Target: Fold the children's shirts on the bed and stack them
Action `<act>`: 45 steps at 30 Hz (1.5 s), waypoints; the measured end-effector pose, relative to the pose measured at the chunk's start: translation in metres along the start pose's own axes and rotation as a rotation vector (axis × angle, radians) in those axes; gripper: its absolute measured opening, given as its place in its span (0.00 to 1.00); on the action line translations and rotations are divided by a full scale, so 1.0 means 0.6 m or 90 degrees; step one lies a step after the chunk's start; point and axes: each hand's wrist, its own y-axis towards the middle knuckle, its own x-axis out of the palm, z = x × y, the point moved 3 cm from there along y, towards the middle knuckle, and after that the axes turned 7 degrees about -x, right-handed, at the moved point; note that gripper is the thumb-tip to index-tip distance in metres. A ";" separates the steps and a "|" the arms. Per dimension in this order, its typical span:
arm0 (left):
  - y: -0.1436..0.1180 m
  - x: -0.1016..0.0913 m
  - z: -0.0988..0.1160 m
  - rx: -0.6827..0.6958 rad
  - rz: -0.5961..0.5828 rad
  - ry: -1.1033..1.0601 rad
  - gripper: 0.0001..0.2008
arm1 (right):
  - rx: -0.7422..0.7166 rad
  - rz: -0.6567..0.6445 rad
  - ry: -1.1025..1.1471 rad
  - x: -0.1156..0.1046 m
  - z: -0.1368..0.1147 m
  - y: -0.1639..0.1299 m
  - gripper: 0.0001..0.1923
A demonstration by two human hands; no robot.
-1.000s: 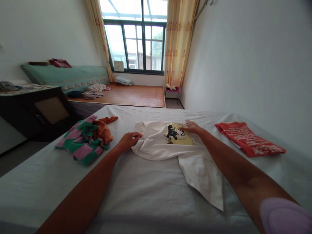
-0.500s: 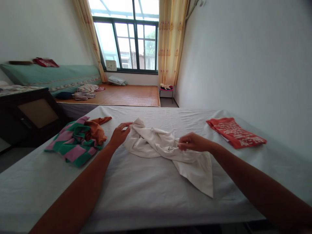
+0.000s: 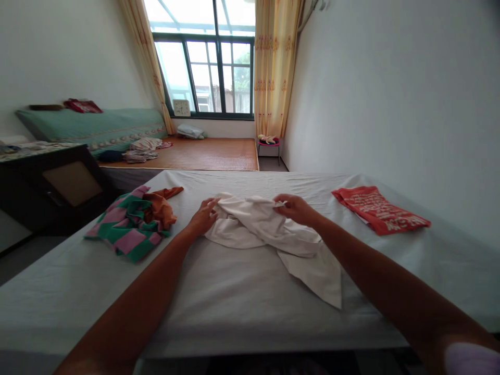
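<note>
A crumpled cream-white cloth garment lies across the middle of the sheet-covered table; its exact kind is hidden by the folds. One pointed end hangs toward the front right. At its far left corner, my left hand has its fingers closed on the fabric. My right hand pinches the garment's far edge right of the middle, lifting a small bit of it between thumb and fingers.
To the left lies a heap of clothing, a green and pink checked piece with an orange piece. A folded red cloth with white lettering lies at the right near the wall. Beyond stands a mat-covered bed; a dark cabinet is at left.
My right hand has moved away from me and slightly left, taking hold of the garment's far edge and raising it. My left hand has shifted slightly right, onto the corner.
</note>
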 end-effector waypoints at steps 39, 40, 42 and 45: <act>0.031 -0.037 0.032 -0.110 -0.176 -0.191 0.27 | 0.094 0.000 -0.289 -0.163 0.157 -0.021 0.23; 0.012 -0.038 0.036 -0.054 -0.242 -0.138 0.27 | 0.131 -0.035 -0.257 -0.163 0.170 -0.043 0.22; -0.018 -0.042 0.044 0.051 -0.328 -0.041 0.25 | 0.162 -0.090 -0.204 -0.168 0.189 -0.078 0.19; -0.040 -0.046 0.050 0.123 -0.325 0.050 0.22 | 0.136 -0.129 -0.196 -0.175 0.204 -0.114 0.21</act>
